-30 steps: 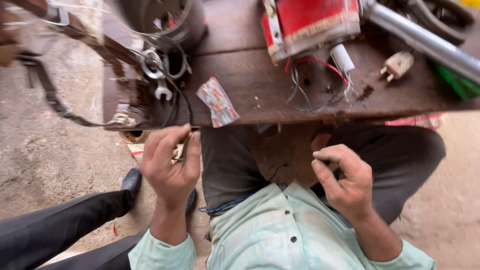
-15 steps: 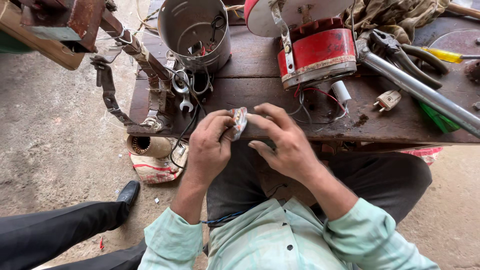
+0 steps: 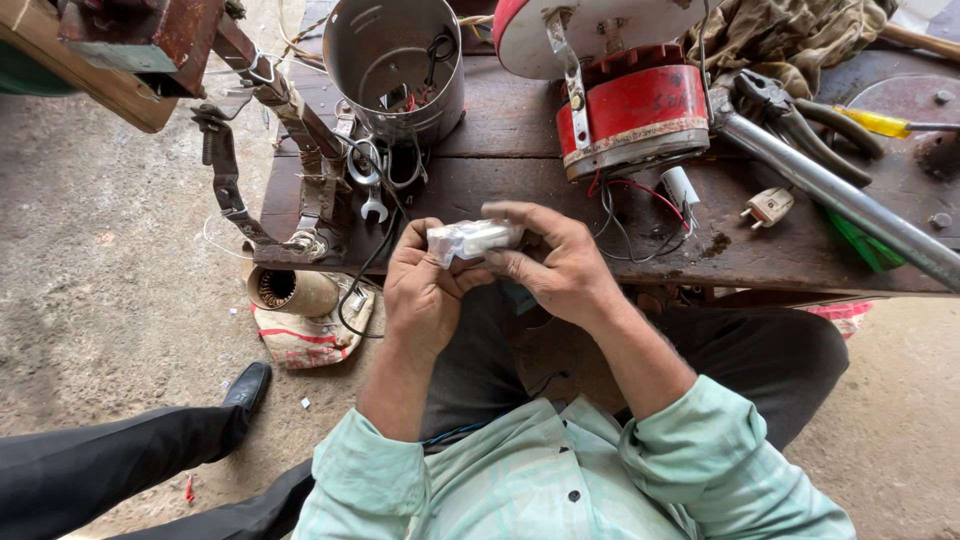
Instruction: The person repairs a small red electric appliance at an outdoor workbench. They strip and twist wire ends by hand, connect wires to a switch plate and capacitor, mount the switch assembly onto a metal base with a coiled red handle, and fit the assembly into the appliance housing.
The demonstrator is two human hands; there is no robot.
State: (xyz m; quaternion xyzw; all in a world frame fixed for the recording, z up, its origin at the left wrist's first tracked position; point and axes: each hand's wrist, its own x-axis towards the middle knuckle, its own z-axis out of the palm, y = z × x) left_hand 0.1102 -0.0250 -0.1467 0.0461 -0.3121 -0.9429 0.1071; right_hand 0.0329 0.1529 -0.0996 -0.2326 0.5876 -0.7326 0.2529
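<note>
The person sits at the edge of the wooden tabletop (image 3: 480,190) with both hands raised in front of the chest, and between them is a small packet (image 3: 472,240) in clear, crinkled wrapping. The left hand (image 3: 425,290) takes the packet's left end: its thumb lies on top and the curled fingers (image 3: 415,250) close in from below and behind. The right hand (image 3: 560,265) comes over from the other side, its fingers (image 3: 520,215) arched across the top of the packet and pinching its right end. Both hands are clenched on it, so the packet sits held in the air just above the near edge of the tabletop, over the lap, touching nothing else.

The packet looks whitish-silver and glossy, oblong, with a pale block showing through the film; what is inside I cannot make out.

Beyond the hands stand a red motor housing (image 3: 630,110) with loose wires (image 3: 625,215), a metal can (image 3: 395,65), a spanner (image 3: 372,205) and a white plug (image 3: 768,208). Pliers (image 3: 790,115) lie to the far right.
</note>
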